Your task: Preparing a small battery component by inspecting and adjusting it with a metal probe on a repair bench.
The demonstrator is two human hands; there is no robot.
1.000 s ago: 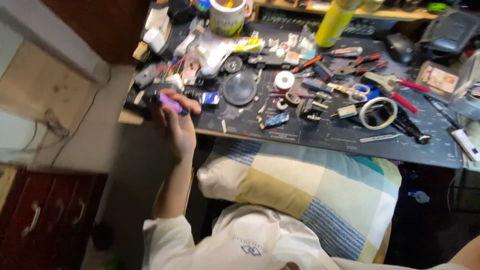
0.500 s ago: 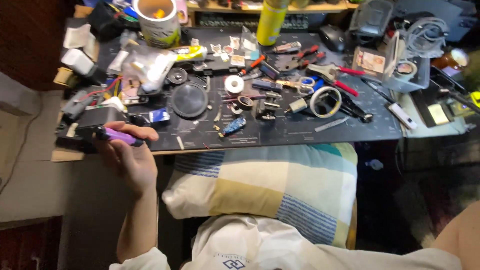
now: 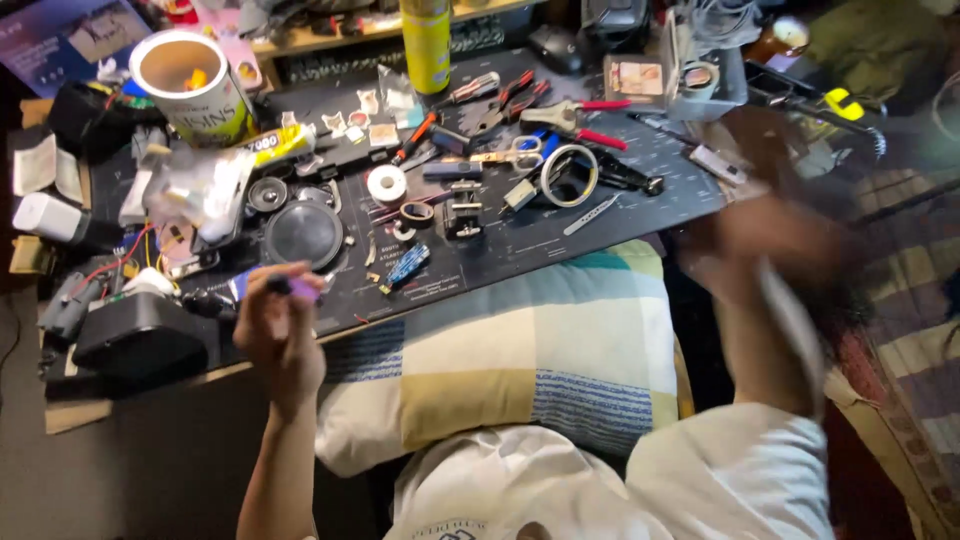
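Left hand (image 3: pixel 278 335) pinches a small purple tool (image 3: pixel 290 288) at the near-left desk (image 3: pixel 520 250) edge
Fingers clamped on it, long axis left-right; right hand (image 3: pixel 770 255) blurred, grip unclear, well apart

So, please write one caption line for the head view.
Left hand holds a small purple object at a cluttered black work mat; right hand blurred.

My worktop (image 3: pixel 520 250) is covered by a black cutting mat with a wooden edge showing along the front. On it lie a round dark lens-like disc (image 3: pixel 304 233), a small white tape roll (image 3: pixel 386 183), a larger grey tape ring (image 3: pixel 568 175), red-handled pliers (image 3: pixel 575 117), a blue striped small part (image 3: pixel 406 264), a white open-topped cardboard tub (image 3: pixel 190 85) and a tall yellow spray can (image 3: pixel 427 42).
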